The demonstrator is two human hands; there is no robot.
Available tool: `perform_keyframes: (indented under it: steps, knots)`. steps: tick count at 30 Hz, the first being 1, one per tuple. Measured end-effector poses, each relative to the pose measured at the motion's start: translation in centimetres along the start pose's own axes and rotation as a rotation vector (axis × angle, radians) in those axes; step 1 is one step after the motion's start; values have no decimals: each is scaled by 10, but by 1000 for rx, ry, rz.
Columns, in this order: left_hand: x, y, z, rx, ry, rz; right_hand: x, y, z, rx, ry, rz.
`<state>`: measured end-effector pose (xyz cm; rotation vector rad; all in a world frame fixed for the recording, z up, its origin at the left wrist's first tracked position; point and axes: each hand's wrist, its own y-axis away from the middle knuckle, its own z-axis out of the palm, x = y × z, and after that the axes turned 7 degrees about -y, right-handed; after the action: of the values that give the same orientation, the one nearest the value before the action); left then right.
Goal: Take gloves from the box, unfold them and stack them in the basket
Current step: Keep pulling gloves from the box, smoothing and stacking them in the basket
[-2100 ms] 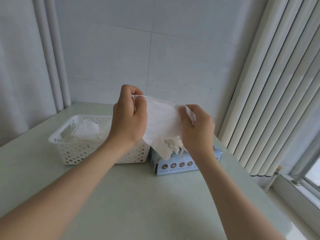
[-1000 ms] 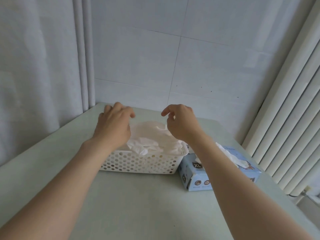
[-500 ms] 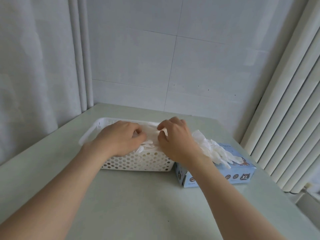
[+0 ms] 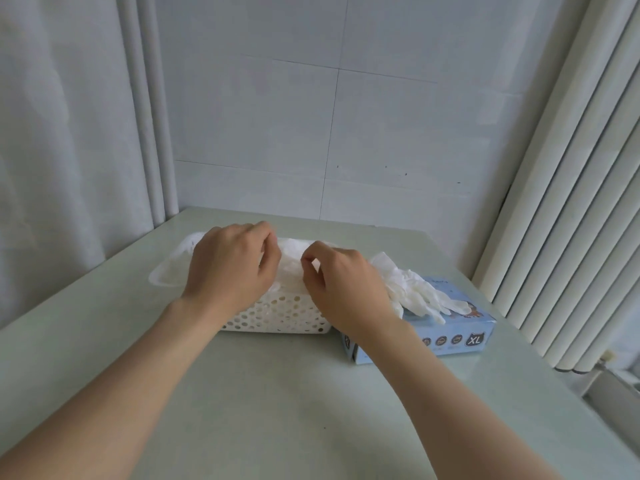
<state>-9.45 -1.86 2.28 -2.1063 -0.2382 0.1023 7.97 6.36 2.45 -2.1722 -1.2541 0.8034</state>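
Gloves [image 4: 289, 252] lie heaped in the white perforated basket [image 4: 277, 315], which stands on the pale table [image 4: 277, 410] at about 12 o'clock from the person.

Head view (the only one):
- The left hand [image 4: 232, 268] is over the basket's middle-left, knuckles up, fingers curled down toward the pile.
- The right hand [image 4: 343, 289] is at its 3 o'clock, over the basket's right end, thumb and forefinger drawn close together.
- The hands are spread along the top glove, probably to set it flat and square on the stack.
- Grip: cannot tell for either hand. The fingertips are hidden behind knuckles or lost against the white material (could be pinching an edge, could be just touching).
- The blue box [image 4: 457, 336], marked XL, sits just beside the basket at its 3 o'clock. That keeps the reach short for pull, unfold, drop.
- One loose glove [image 4: 415, 296] drapes out of the box top, fingers trailing toward 4 o'clock. It looks like the easy next pick, since it is already exposed.
- Blinds [image 4: 571, 202] are at 3 o'clock, a curtain [image 4: 69, 133] at 9 o'clock and a tiled wall [image 4: 346, 116] at 12 o'clock.

Step in hand, as judged: laying or smoothing a glove on the stack. The box is not finished.
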Motion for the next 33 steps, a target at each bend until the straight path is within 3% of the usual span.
perform_keyframes:
  steps: [6,10,15,21,33]
  knots:
    - [59,11,-3,147,99,258,43,5,-38,163,-67,240]
    - [90,23,12,89,91,417,67,20,-56,164,4,469]
    - [104,28,26,16,4,495,81,35,-64,76,-119,637]
    - [96,30,37,40,10,512,87,37,-57,198,-208,532]
    - [101,35,32,-54,61,442,66,34,-73,724,-465,282]
